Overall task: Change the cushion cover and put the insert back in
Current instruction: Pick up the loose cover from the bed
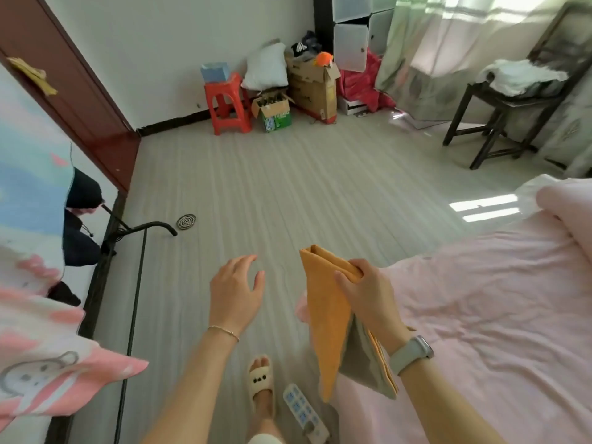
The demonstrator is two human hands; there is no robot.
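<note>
we are early on: our right hand (pixel 365 294) pinches the folded orange cushion cover (pixel 326 315) by its top edge, beside the pink bed (pixel 480 299). our left hand (pixel 237 290) hovers spread and empty. no insert shows, so stuffing remains.

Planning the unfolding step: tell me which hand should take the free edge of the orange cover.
Left. The left hand is open, empty and beside the folded orange cover, while the right hand already has its grip on the cover's top fold and probably should keep holding it up.
</note>
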